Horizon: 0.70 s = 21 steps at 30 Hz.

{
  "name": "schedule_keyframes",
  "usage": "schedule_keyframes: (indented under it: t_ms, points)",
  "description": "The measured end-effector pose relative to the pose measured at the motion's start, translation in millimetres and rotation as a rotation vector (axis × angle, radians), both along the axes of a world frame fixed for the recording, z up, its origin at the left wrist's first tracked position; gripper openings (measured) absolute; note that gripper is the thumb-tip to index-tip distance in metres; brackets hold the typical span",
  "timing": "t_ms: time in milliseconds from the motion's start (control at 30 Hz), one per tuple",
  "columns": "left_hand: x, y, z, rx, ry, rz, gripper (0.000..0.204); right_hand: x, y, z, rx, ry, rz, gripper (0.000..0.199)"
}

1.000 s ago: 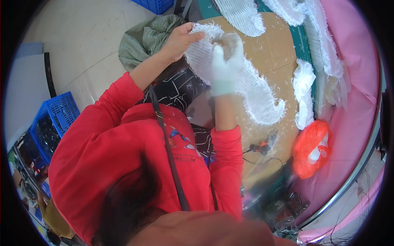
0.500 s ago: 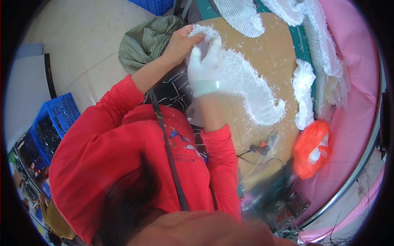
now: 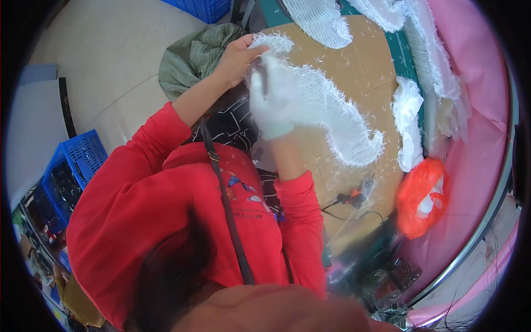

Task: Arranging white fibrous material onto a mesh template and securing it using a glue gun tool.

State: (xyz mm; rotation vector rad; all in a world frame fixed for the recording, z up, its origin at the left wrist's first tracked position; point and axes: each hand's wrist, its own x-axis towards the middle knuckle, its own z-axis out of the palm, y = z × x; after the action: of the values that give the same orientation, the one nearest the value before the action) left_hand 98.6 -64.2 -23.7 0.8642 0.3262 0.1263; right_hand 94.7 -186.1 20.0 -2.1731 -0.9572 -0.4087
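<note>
A long white fringed mesh strip point(image 3: 332, 116) lies curved across a brown cardboard sheet point(image 3: 365, 66). My left hand point(image 3: 237, 55), bare, pinches the strip's near end at the cardboard's left edge. My right hand point(image 3: 270, 99) wears a white glove and closes over the strip right beside the left hand. A thin dark thing shows at the glove's fingers; I cannot tell what it is. Both red sleeves reach up from my body below.
More white fringed pieces point(image 3: 409, 119) lie at the top and right of the cardboard. An orange plastic bag point(image 3: 420, 196) sits on pink cloth point(image 3: 475, 83). A small red-and-black wired tool point(image 3: 354, 196) lies near me. An olive cloth bundle point(image 3: 191, 58) and blue crates point(image 3: 77, 160) are on the floor.
My gloved right hand has slid left along the strip, from its middle toward my left hand. The left hand has kept its hold on the strip's end.
</note>
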Motion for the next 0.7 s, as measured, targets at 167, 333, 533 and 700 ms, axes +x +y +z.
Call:
schedule_keyframes:
  t_ms: [167, 333, 533, 700]
  points:
    - [-6.1, -0.5, 7.8, -0.031, -0.058, -0.052, 0.028, 26.4, -12.4, 31.4, 0.294, 0.457, -0.224, 0.028]
    - [-0.6, -4.2, 3.7, 0.166, -0.059, -0.047, 0.028, 59.5, -17.6, 21.4, 0.29, 0.924, -0.184, 0.031]
    - [-0.9, 14.8, -8.3, 0.203, -0.072, -0.081, 0.026, 56.1, -5.1, 10.3, 0.113, 0.615, -0.225, 0.029]
    - [5.3, 14.8, -13.7, 0.177, -0.069, -0.113, 0.027, 35.7, -22.7, 16.4, -0.03, 0.309, -0.24, 0.029]
